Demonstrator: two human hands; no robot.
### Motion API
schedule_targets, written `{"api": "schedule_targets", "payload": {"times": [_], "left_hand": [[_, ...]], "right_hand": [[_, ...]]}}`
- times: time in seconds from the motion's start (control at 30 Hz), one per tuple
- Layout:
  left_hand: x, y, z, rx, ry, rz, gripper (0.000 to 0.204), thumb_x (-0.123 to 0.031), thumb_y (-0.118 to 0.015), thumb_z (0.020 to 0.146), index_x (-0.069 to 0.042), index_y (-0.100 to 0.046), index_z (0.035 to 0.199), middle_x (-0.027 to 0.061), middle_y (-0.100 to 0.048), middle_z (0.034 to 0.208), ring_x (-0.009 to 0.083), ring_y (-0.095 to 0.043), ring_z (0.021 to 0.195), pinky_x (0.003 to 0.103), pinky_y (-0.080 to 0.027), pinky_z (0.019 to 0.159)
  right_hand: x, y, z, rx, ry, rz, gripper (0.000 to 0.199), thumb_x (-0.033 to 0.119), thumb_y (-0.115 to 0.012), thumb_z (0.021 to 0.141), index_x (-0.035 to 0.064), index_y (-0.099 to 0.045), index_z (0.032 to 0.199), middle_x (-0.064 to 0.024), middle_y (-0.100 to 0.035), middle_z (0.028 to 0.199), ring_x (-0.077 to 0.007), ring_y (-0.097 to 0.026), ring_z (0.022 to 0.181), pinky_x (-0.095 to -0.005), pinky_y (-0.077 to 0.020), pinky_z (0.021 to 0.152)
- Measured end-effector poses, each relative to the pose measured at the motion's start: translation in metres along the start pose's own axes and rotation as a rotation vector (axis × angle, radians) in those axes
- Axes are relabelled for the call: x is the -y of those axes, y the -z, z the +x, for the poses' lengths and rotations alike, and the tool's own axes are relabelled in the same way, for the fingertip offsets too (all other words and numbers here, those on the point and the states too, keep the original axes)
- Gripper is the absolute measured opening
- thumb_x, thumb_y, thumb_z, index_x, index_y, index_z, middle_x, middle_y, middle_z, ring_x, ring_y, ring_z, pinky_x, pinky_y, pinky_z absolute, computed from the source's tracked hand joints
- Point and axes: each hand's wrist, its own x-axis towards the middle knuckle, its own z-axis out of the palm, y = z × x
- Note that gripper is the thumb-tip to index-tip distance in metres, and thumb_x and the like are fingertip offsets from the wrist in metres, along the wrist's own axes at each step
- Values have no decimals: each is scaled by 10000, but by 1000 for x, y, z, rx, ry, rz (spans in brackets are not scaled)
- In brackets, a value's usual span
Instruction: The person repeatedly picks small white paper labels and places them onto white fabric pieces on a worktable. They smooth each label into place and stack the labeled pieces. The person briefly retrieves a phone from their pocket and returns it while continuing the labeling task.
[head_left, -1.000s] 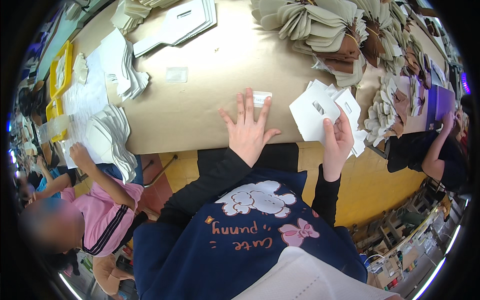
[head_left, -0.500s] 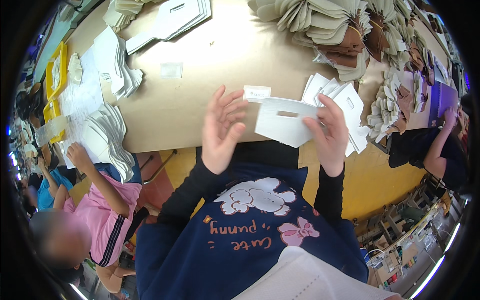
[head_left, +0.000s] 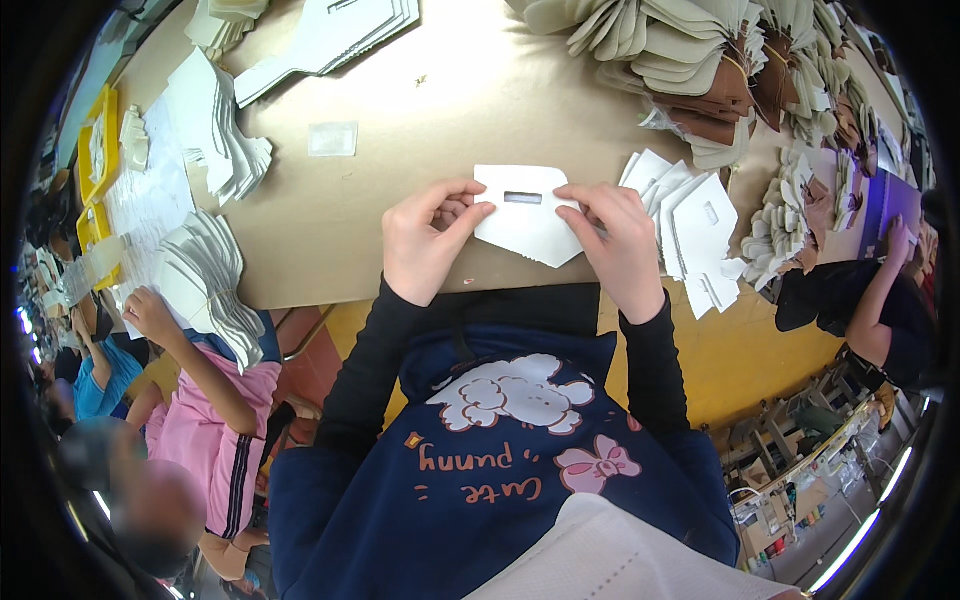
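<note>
Broadly, a tan worktop [head_left: 440, 90] fills the upper half of the frame, its near edge running across the middle. Fanned bundles of beige and brown card pieces [head_left: 690, 50] crowd the upper right of the frame. More white die-cut stacks [head_left: 215, 135] lie at the upper left, and another stack [head_left: 210, 285] sits at the left edge of the worktop, beside a person in a pink top [head_left: 225, 420] in the lower left of the frame. A looser pile of white card blanks [head_left: 695, 235] lies just right of centre, near the wearer's right wrist.

At centre, a white die-cut card [head_left: 525, 215] with a small rectangular slot rests flat on the worktop, close to its near edge. The left hand [head_left: 425, 240] is curled, pinching the card's left edge between thumb and fingers. The right hand [head_left: 615, 240] is likewise narrowed, its fingertips pressing the card's right side near the slot. Both hands hold that same card between them.

A small clear plastic sleeve [head_left: 333, 138] lies apart at the upper left of centre.
</note>
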Motion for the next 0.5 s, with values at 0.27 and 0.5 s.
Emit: {"api": "schedule_targets", "payload": {"times": [0.27, 0.5], "left_hand": [[-6, -3, 3, -40, 13, 140, 183, -52, -773, 811, 20, -711, 968, 59, -628, 716, 81, -450, 531, 246, -416, 532], [-6, -5, 4, -38, -2, 140, 170, 8, -764, 824, 53, -704, 976, 1, -587, 722, 17, -387, 568, 187, -341, 504]], "right_hand": [[-5, -8, 5, -32, 42, -30, 147, 68, -740, 835, 54, -716, 979, -64, -588, 719, -187, -538, 640, -300, -427, 761], [-7, -9, 6, -32, 21, -16, 143, 67, -744, 829, 52, -719, 969, -65, -586, 717, -190, -536, 643, -300, -428, 758]]}}
